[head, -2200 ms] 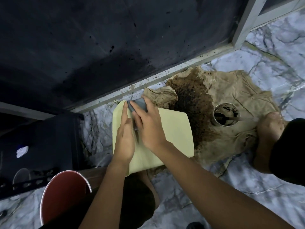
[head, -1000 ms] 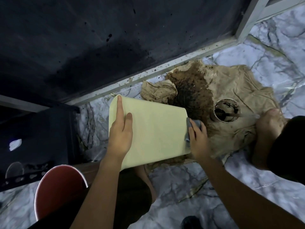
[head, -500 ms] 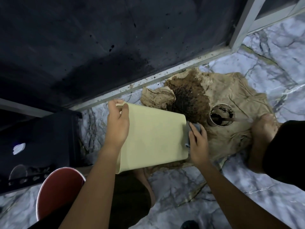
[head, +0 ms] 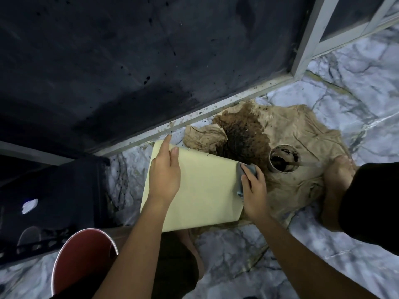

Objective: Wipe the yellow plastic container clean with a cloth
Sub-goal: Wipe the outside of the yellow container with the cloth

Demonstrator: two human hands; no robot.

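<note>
Small can (head: 284,158) past the right fingertips holds black gunk with a stick in it. The yellow container (head: 205,190) lies on its side over the floor. Left hand (head: 165,175) rests flat on top, fingers straight; right hand (head: 253,188) presses a grey cloth (head: 241,172) against its end, fingers curled over it.

left hand (head: 165,176) has uncurled from the yellow container's (head: 203,190) far edge and now lies flat on it.
</note>
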